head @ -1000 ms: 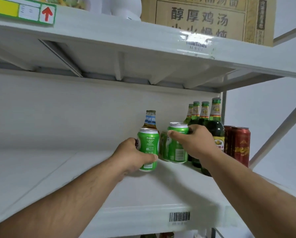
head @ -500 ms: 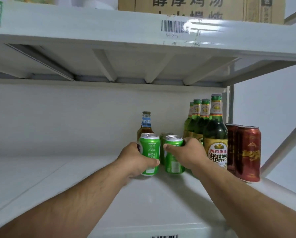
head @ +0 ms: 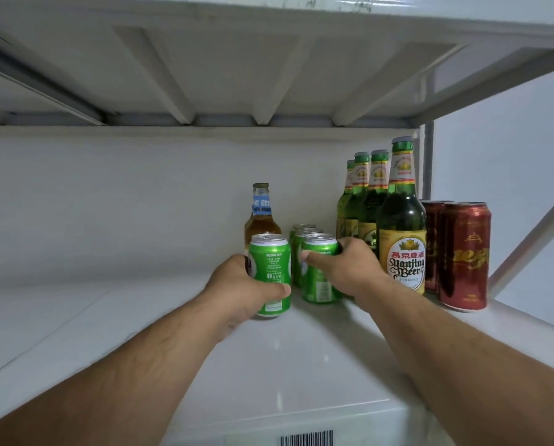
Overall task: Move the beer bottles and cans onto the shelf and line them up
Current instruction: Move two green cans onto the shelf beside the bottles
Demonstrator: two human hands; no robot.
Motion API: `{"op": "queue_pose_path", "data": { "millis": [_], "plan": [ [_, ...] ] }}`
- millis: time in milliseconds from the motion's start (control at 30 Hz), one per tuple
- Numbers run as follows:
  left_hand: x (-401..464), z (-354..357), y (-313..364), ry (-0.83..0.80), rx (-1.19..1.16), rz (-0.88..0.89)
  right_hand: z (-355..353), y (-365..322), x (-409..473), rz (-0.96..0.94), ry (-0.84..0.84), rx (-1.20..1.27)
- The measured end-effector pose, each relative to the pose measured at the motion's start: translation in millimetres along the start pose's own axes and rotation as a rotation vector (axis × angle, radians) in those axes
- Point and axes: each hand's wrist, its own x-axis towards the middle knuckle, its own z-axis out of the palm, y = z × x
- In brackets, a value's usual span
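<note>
Shelf (head: 301, 355), white, seen from its near edge, with the stock gathered at the far right. Step in hand, as judged: setting two green cans down at the near end of two rows. To do it well, lower each can flat and upright, slide it back until it meets the one behind, keep the labels facing near, and let go only once it stands steady. The right wrist should stay clear of the tall bottle beside it, which would tip easily.

Tall green bottles (head: 401, 226): four in a file running from near to far, yellow labels, capped, upright, right of the cans.

Red cans (head: 463, 255): two tall ones at far right, one behind the other.

Amber bottle (head: 261, 217): blue neck label, upright, just behind the left can.

Left can (head: 270, 268): green, silver top, upright, at or just above the shelf; which cannot be told. The left hand (head: 237, 291) grips it, thumb across the front.

Right can (head: 320, 278): green, nearest of a row with two more green cans (head: 303, 233) behind it. The right hand (head: 349, 268) wraps its right side, thumb on the front.
</note>
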Motion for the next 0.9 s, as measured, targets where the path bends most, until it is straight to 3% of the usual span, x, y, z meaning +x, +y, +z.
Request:
{"op": "queue_pose_path", "data": {
  "millis": [333,900],
  "plan": [
    [-1.5,3.3,0.1,-0.03,-0.003,-0.008,-2.0,-4.9,-13.8,-0.018,-0.031,0.011],
    [-20.0,19.7,17.0,-0.063,0.0,0.023,-70.8,-4.6,-68.5,-0.163,-0.156,-0.289]
  ]
}}
